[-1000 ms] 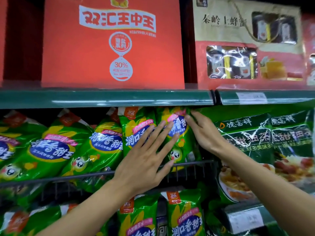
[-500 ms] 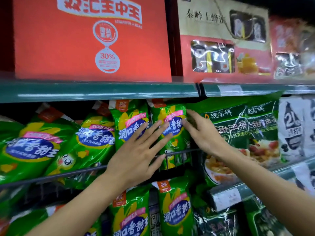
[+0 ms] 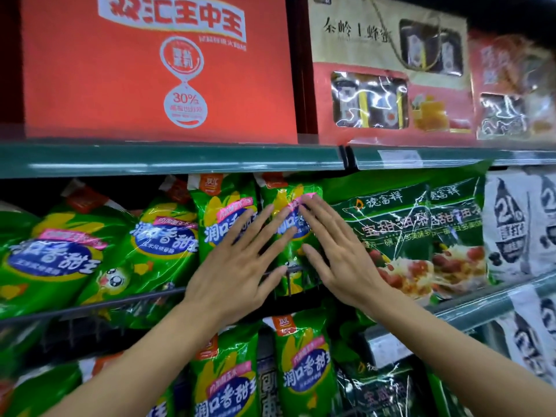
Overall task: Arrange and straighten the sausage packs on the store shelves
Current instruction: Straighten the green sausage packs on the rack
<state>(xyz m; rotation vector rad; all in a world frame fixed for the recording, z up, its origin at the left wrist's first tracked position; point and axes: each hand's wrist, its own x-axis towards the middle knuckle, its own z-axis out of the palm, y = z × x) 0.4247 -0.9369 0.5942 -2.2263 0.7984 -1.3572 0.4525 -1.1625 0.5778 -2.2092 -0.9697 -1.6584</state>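
Observation:
Green sausage packs with blue oval labels stand in a row behind a wire rail (image 3: 126, 299) on the middle shelf. My left hand (image 3: 237, 266) lies flat with straight, spread fingers across an upright pack (image 3: 219, 203) and the rightmost upright pack (image 3: 287, 194). My right hand (image 3: 334, 251) presses flat on the right side of that rightmost pack, its fingertips near the pink label strip. Two larger packs (image 3: 60, 251) further left lean to the right. More of the same packs (image 3: 304, 368) stand on the shelf below.
Dark green food bags (image 3: 421, 236) stand directly right of the sausage packs, and white-and-black bags (image 3: 517, 224) further right. A big red carton (image 3: 156, 70) and gift boxes (image 3: 388, 76) fill the upper shelf above a green shelf edge (image 3: 168, 161).
My right hand has shifted from the rightmost pack's right edge onto its front, lying flat. My left hand has slid slightly up and right. The view has panned right.

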